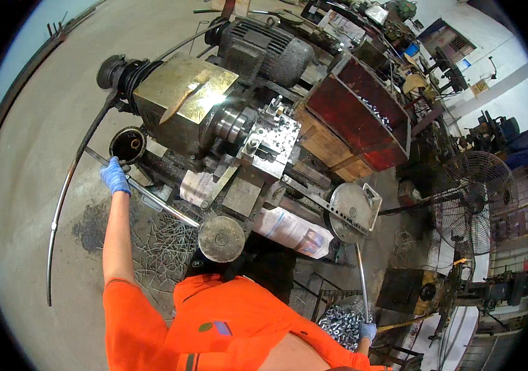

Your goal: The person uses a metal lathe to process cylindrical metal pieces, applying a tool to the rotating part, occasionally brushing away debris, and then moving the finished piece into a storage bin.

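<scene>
My left hand, in a blue glove, is closed around a long metal lever. This bar slants down to a round metal disc at the front of a lathe-like machine. Low on the right, my gloved right hand grips the lower end of a second steel lever, which rises toward a large round plate. Between the two levers sits the machine's metal slide block, beside the shiny spindle. Any workpiece in the spindle is too small to make out.
A red bin with small metal parts stands behind the machine. Below my right lever is a basket of shiny metal parts. Thin metal scraps litter the floor at left. A black standing fan is at right.
</scene>
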{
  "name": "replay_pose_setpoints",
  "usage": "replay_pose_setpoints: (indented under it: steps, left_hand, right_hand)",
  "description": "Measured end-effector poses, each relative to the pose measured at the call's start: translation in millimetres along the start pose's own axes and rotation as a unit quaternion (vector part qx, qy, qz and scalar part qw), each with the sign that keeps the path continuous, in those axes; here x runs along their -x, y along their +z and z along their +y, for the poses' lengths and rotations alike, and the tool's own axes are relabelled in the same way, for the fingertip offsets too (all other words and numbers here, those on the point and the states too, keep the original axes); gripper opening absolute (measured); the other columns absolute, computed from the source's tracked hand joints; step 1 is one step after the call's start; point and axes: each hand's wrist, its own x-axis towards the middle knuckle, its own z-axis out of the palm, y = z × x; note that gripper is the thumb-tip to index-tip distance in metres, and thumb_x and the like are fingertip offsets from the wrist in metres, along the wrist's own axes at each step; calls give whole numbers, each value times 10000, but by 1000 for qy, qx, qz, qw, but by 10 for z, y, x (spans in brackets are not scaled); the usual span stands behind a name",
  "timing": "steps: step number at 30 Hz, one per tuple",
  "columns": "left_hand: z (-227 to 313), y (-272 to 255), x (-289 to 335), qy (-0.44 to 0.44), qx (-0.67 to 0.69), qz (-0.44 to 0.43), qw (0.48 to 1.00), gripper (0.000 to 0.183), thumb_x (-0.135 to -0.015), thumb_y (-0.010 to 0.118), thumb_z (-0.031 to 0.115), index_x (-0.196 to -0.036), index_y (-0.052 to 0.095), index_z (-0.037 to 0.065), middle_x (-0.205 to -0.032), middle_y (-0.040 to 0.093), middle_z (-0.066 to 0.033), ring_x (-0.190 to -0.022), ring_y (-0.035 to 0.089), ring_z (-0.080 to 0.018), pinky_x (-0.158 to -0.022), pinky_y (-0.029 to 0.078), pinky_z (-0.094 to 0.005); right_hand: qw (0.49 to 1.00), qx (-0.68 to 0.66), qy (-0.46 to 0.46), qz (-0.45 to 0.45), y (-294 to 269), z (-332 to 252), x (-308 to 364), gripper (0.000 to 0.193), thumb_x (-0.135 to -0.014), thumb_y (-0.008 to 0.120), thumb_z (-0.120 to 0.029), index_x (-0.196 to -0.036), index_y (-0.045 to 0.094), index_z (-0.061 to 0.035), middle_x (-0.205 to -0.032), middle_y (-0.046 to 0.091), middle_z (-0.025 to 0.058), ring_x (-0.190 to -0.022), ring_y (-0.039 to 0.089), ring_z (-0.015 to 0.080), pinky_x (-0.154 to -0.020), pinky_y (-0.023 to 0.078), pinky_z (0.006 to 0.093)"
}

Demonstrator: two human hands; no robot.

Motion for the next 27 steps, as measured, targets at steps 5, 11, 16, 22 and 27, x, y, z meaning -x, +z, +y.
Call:
replay_pose_setpoints:
  steps: [5,11,16,22,27]
  left_hand:
    - [-14,-24,-13,11,8,-8,1000,144,-825,555,108,-852,565,-33,-637,616,-122,-422,556,-165,-397,479,-275]
    - [-24,-22,-36,-3,15,-9,1000,151,-833,552,106,-890,540,-33,-647,624,-128,-432,565,-172,-387,450,-281]
    - [-42,-29,-40,-1,8,-16,1000,145,-834,545,105,-907,537,-21,-649,623,-123,-434,567,-173,-385,445,-275]
    - [-54,-37,-57,-4,16,-25,1000,140,-837,541,102,-919,530,-11,-649,621,-118,-437,570,-171,-384,446,-275]
    - [-59,-56,-81,3,27,-29,999,142,-838,539,95,-926,530,-16,-651,619,-119,-443,573,-171,-384,451,-272]
  right_hand:
    - [999,-3,-14,31,-16,-40,97,400,-618,693,-314,-847,646,11,-888,634,242,-883,616,369,-769,487,413]
    - [1000,1,-6,-1,-56,-97,154,484,-634,672,-340,-915,622,49,-944,613,282,-931,597,393,-801,477,422]
    - [999,-9,-33,10,57,24,52,443,-644,647,-327,-882,632,46,-917,613,287,-909,599,400,-783,481,433]
    - [999,-4,-34,36,133,77,41,452,-653,684,-396,-880,665,-5,-890,635,237,-896,612,363,-794,487,424]
    - [1000,3,-8,25,-5,-110,187,478,-638,698,-417,-889,670,-11,-904,638,231,-896,616,359,-796,488,421]
